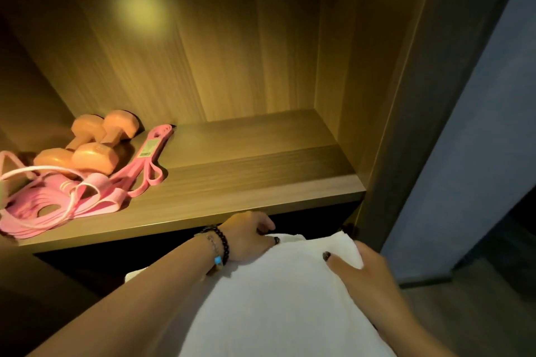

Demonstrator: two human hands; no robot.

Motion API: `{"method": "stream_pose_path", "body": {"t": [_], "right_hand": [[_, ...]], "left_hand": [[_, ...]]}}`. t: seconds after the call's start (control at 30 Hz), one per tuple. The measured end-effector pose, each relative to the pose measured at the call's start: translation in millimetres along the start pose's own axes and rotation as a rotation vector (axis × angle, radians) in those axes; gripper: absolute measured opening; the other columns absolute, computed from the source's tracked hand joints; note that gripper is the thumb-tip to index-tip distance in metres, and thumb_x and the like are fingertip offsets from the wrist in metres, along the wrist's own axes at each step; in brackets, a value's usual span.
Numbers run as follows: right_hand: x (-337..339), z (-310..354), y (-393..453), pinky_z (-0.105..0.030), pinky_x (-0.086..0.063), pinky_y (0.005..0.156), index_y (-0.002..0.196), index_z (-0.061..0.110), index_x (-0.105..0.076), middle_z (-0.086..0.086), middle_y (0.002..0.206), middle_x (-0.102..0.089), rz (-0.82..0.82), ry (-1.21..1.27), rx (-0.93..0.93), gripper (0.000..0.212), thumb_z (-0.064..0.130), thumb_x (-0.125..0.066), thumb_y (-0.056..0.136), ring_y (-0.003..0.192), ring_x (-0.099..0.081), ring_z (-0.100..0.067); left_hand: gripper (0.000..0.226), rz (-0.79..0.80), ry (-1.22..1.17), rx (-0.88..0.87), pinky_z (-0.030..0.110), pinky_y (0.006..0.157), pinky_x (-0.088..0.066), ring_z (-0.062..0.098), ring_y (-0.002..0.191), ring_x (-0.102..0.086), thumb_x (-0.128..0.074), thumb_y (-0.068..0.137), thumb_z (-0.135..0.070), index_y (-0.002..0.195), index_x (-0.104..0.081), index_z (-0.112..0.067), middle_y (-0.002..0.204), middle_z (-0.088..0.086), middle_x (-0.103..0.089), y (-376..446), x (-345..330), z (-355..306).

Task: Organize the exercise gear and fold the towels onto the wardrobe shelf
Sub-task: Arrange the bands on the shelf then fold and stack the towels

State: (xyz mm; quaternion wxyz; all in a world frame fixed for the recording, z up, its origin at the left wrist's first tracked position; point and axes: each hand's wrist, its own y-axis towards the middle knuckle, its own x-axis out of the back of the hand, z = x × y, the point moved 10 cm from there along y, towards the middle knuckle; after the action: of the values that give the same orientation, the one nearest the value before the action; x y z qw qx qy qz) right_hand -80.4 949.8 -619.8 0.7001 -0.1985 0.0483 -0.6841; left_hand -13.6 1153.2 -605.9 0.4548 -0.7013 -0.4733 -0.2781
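Fingers (262,229) of both hands pinch the white towel's (275,293) far corners just below the shelf (232,182), dumbbells (92,145) and bands (58,200) already sitting far left; folding looks unfinished.

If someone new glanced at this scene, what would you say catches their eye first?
Probably the white towel in the foreground, gripped at its far edge by the left hand and right hand. Next, the orange dumbbells and tangled pink resistance bands on the left of the wardrobe shelf.
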Motion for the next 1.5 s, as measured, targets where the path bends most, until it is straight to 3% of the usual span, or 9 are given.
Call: {"method": "stream_pose_path", "body": {"t": [0.23, 0.43, 0.53, 0.67, 0.8, 0.93, 1.1, 1.23, 1.5], "right_hand": [[4, -28, -2, -0.038, -0.052, 0.088, 0.11, 0.033, -0.054, 0.008, 0.105, -0.063, 0.016, 0.117, -0.11, 0.022, 0.03, -0.063, 0.09, 0.096, -0.06, -0.014], [2, -30, 4, -0.022, -0.05, 0.071, 0.099, 0.034, -0.055, 0.01, 0.101, -0.065, 0.06, 0.187, -0.087, 0.014, 0.025, -0.062, 0.091, 0.092, -0.061, -0.01], [-1, -30, 4, -0.028, -0.053, 0.079, 0.098, 0.035, -0.057, 0.01, 0.101, -0.066, 0.064, 0.239, -0.065, 0.018, 0.022, -0.066, 0.088, 0.094, -0.062, -0.01], [-7, -32, 5, -0.041, -0.053, 0.093, 0.111, 0.03, -0.06, 0.007, 0.103, -0.07, 0.094, 0.264, -0.054, 0.028, 0.024, -0.068, 0.085, 0.097, -0.066, -0.015], [-9, -24, 4, -0.022, -0.057, 0.075, 0.105, 0.029, -0.063, 0.018, 0.089, -0.072, 0.128, 0.252, 0.029, 0.021, 0.014, -0.064, 0.089, 0.087, -0.068, -0.004], [-8, -12, -1, -0.01, -0.051, 0.065, 0.097, 0.034, -0.061, 0.025, 0.087, -0.069, 0.13, 0.209, 0.12, 0.02, 0.015, -0.063, 0.09, 0.089, -0.062, 0.007], [-5, 7, -8, -0.005, -0.046, 0.068, 0.085, 0.048, -0.066, 0.036, 0.082, -0.064, 0.053, 0.073, 0.296, 0.008, 0.045, -0.071, 0.08, 0.087, -0.062, 0.01], [-8, 9, -12, -0.009, -0.047, 0.074, 0.089, 0.037, -0.064, 0.028, 0.084, -0.066, 0.081, -0.029, 0.367, 0.024, 0.013, -0.066, 0.089, 0.085, -0.063, 0.002], [-5, 17, -18, -0.013, -0.05, 0.078, 0.088, 0.04, -0.06, 0.022, 0.082, -0.066, 0.03, -0.051, 0.397, 0.023, 0.018, -0.062, 0.091, 0.085, -0.064, -0.005]], "left_hand": [[0.043, 0.411, 0.051, 0.047, 0.028, 0.095, -0.045, 0.017, 0.114, -0.058, -0.05, 0.096, -0.047, 0.125, -0.062, -0.018, 0.126, -0.001, -0.062, 40, -64, -18], [0.033, 0.61, -0.232, 0.182, 0.032, 0.102, -0.043, 0.023, 0.114, -0.059, -0.053, 0.096, -0.029, 0.121, -0.066, -0.011, 0.128, 0.008, -0.062, 43, -92, -5], [0.028, 0.515, -0.565, 0.21, 0.034, 0.082, -0.049, 0.025, 0.086, -0.063, -0.068, 0.071, -0.028, 0.093, -0.073, -0.012, 0.097, 0.01, -0.07, 56, -88, -2], [0.014, 0.429, -0.6, 0.079, 0.024, 0.078, -0.047, 0.01, 0.077, -0.062, -0.071, 0.079, -0.029, 0.088, -0.068, -0.019, 0.082, -0.006, -0.068, 62, -75, -17], [0.03, 0.458, -0.724, -0.017, 0.03, 0.084, -0.05, 0.014, 0.082, -0.067, -0.073, 0.07, -0.031, 0.094, -0.069, -0.014, 0.09, 0.001, -0.072, 56, -74, -24], [0.021, 0.471, -0.825, -0.098, 0.024, 0.059, -0.048, 0.013, 0.066, -0.063, -0.079, 0.066, -0.025, 0.076, -0.061, -0.018, 0.075, 0.001, -0.068, 48, -62, -34], [0.027, 0.335, -0.991, -0.187, 0.024, 0.057, -0.047, 0.02, 0.062, -0.06, -0.073, 0.072, -0.013, 0.096, -0.062, -0.01, 0.075, 0.006, -0.063, 37, -43, -44], [0.029, 0.214, -0.903, -0.276, 0.024, 0.052, -0.026, 0.021, 0.053, -0.036, -0.068, 0.082, -0.028, 0.109, -0.07, -0.02, 0.067, 0.01, -0.049, 30, -29, -44], [0.01, -0.002, -0.809, -0.299, 0.013, 0.035, -0.023, 0.002, 0.033, -0.028, -0.057, 0.096, -0.011, 0.099, -0.065, -0.007, 0.046, -0.011, -0.044, 21, -14, -42]]}}
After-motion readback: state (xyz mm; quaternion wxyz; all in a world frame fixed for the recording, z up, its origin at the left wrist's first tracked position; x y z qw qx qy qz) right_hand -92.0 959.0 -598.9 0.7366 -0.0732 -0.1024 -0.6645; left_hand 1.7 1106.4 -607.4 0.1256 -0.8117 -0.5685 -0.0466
